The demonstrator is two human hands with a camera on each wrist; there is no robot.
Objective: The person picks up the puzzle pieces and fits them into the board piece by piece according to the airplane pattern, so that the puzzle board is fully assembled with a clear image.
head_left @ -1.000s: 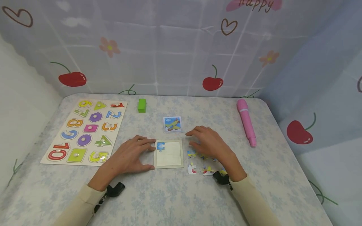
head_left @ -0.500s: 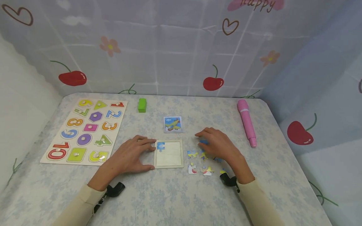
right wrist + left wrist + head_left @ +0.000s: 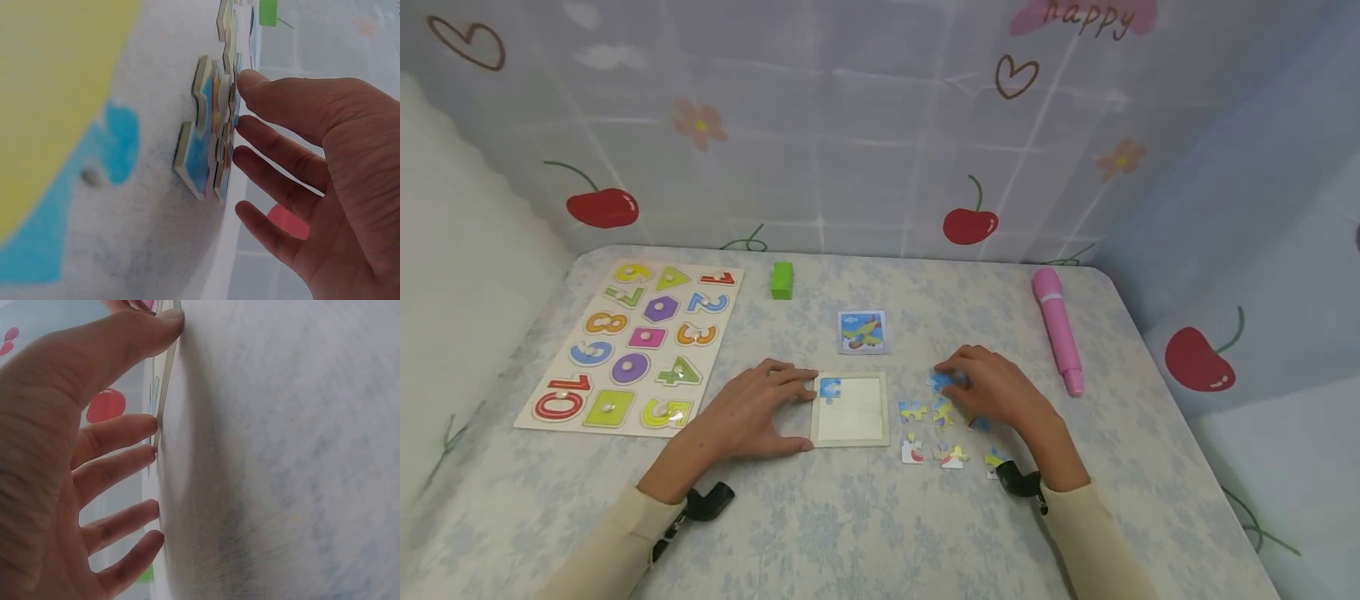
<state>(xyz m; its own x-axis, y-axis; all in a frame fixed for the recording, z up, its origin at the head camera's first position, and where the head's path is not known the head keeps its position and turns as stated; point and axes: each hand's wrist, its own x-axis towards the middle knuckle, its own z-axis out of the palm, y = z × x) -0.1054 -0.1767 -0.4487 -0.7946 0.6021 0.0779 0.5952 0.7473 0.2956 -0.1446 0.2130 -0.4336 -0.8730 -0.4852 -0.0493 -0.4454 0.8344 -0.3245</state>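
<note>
A shallow wooden puzzle frame (image 3: 850, 436) lies at the table's middle, with one blue piece (image 3: 830, 388) set in its top-left corner. My left hand (image 3: 782, 408) lies flat on the table, its thumb and straight fingers against the frame's left edge (image 3: 164, 381). To the right of the frame lie several loose puzzle pieces (image 3: 912, 410). My right hand (image 3: 958, 392) hovers over them, and its fingertips touch a blue piece (image 3: 940, 381). In the right wrist view the fingers (image 3: 281, 150) are nearly straight beside the pieces (image 3: 206, 144).
A small picture card of a plane (image 3: 861, 332) lies behind the frame. A green block (image 3: 782, 280) sits further back. A pink pen-shaped thing (image 3: 1057, 325) lies at the right, and a number and shape board (image 3: 632, 342) at the left. Printed cloth walls surround the table.
My right hand has drawn rightward, away from the frame, and settled over the upper loose pieces. The left hand has stayed against the frame.
</note>
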